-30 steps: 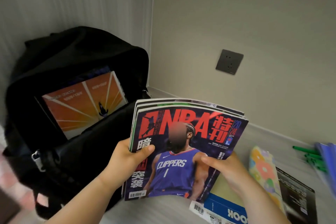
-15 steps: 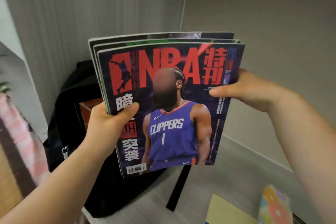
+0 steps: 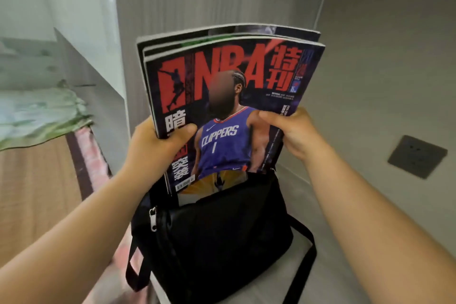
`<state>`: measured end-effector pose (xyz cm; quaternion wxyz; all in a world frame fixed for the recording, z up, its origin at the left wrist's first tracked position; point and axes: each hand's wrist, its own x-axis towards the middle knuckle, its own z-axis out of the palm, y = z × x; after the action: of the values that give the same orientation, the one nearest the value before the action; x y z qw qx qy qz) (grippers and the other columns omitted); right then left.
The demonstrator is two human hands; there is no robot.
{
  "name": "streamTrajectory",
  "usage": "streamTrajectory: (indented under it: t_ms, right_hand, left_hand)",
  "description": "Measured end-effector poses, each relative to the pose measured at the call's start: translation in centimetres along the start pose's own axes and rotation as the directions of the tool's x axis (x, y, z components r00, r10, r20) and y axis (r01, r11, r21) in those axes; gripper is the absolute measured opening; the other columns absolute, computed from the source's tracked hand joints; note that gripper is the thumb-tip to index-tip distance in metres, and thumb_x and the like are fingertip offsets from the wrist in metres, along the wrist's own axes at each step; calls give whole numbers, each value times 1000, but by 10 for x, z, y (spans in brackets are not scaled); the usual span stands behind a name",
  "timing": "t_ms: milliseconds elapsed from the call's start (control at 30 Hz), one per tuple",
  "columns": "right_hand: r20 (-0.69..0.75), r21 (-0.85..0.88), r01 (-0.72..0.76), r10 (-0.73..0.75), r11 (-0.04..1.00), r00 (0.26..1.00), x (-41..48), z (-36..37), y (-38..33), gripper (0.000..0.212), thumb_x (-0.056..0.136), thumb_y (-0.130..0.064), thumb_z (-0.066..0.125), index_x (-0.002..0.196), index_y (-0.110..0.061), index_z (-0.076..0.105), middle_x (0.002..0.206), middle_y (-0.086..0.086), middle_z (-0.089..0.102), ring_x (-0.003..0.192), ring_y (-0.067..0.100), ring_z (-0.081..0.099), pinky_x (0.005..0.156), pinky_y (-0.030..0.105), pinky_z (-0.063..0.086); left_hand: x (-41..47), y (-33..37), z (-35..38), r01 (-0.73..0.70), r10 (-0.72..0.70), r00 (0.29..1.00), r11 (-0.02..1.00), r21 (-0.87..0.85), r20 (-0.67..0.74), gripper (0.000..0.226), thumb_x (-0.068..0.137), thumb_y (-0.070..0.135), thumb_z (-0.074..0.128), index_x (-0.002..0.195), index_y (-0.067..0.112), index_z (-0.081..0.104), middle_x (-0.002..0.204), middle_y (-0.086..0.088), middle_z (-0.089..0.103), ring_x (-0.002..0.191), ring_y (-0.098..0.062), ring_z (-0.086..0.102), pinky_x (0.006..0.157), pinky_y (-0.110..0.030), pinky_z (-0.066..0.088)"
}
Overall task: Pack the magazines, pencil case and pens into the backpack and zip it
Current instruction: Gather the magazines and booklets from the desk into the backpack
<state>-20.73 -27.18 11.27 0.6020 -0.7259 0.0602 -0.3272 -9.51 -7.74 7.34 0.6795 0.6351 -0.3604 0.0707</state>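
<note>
The magazines (image 3: 232,96) are a stack of about three with a basketball cover in front, and I have them gripped from both sides, upright and tilted slightly away from me. Their lower edge sits in the open mouth of the black backpack (image 3: 222,242), with most of the covers above the opening. My left hand (image 3: 158,145) is clamped on the left edge, thumb across the front cover and the other fingers hidden behind. My right hand (image 3: 293,128) is clamped on the right edge the same way, thumb pressed onto the cover near the printed arm. Inside the backpack, in front of the stack's bottom edge, I see the top of an orange-and-yellow magazine (image 3: 214,185) already in the compartment. The backpack stands on the pale table (image 3: 345,266) against the corner wall, its zipper pull (image 3: 153,217) hanging on the left side and a strap (image 3: 306,249) looping down on the right. A dark wall socket (image 3: 417,157) is on the right wall, and a bed with a green cover (image 3: 37,116) lies off to the left.
</note>
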Motion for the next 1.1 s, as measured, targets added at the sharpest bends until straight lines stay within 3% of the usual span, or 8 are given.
streamTrajectory:
  t_ms: [167, 300, 400, 500, 667, 800, 967, 1100]
  right_hand:
    - [-114, 38, -7, 11, 999, 993, 12, -4, 28, 15, 77, 9, 56, 78, -5, 61, 55, -5, 71, 55, 9, 66, 65, 25, 55]
    - [-185, 39, -21, 28, 999, 982, 23, -6, 39, 23, 77, 10, 56, 75, -12, 60, 51, -11, 70, 53, 2, 65, 61, 18, 55]
    - [-191, 25, -42, 46, 999, 981, 28, -4, 48, 27, 76, 11, 58, 72, -16, 61, 50, -14, 69, 51, -1, 65, 57, 13, 54]
    - [-165, 0, -68, 67, 998, 984, 31, 0, 59, 22, 75, 8, 60, 76, -13, 63, 54, -13, 71, 56, 2, 66, 61, 16, 56]
    - [-24, -50, -169, 168, 984, 985, 28, -3, 81, 25, 75, 9, 58, 80, -15, 64, 60, -12, 73, 62, 3, 68, 67, 18, 57]
    - [88, -154, -288, 303, 945, 949, 19, -10, 107, 32, 73, 14, 58, 79, -17, 64, 60, -15, 72, 62, -3, 67, 61, 10, 53]
    - [131, -321, -481, 541, 816, 831, 13, -2, 136, 31, 76, 7, 61, 101, -11, 62, 93, 0, 68, 80, 8, 62, 76, 19, 50]
    - [-2, -318, -647, 682, 693, 731, 21, -9, 142, 39, 76, 9, 60, 114, -2, 57, 119, 19, 60, 104, 29, 58, 89, 36, 45]
  left_hand:
    - [-54, -58, -4, 197, -207, 978, 921, 335, -5, 36, 71, 21, 73, 96, 19, 47, 95, 1, 55, 92, -20, 56, 78, -29, 41]
    - [-83, -79, 13, -239, -34, 948, 579, 779, 317, 44, 58, 32, 82, 92, 9, 65, 87, -7, 70, 84, -29, 67, 79, -41, 52]
    - [-76, -80, 27, -371, -124, 867, 486, 791, 483, 36, 62, 44, 75, 91, 25, 68, 85, 6, 72, 85, -9, 68, 83, -22, 49]
    - [-73, -77, 28, -480, -123, 785, 498, 722, 607, 34, 25, 33, 88, 40, 24, 58, 34, 8, 56, 33, -5, 55, 40, -9, 38]
    - [-81, -84, 13, -548, 88, 794, 533, 645, 602, 11, 57, 28, 72, 49, 24, 66, 39, 11, 60, 38, -7, 59, 41, -10, 41]
    - [-80, -83, 12, -528, 113, 809, 572, 628, 577, 31, 67, 32, 42, 59, 28, 72, 50, 16, 68, 44, -3, 63, 44, -10, 44]
    - [-77, -80, 17, -545, 123, 796, 570, 615, 592, 10, 59, 33, 78, 62, 26, 72, 54, 14, 70, 47, -5, 65, 46, -11, 46]
    - [-73, -79, 23, -525, 103, 801, 595, 609, 590, 27, 42, 34, 88, 63, 27, 73, 53, 15, 70, 45, -2, 64, 45, -10, 45]
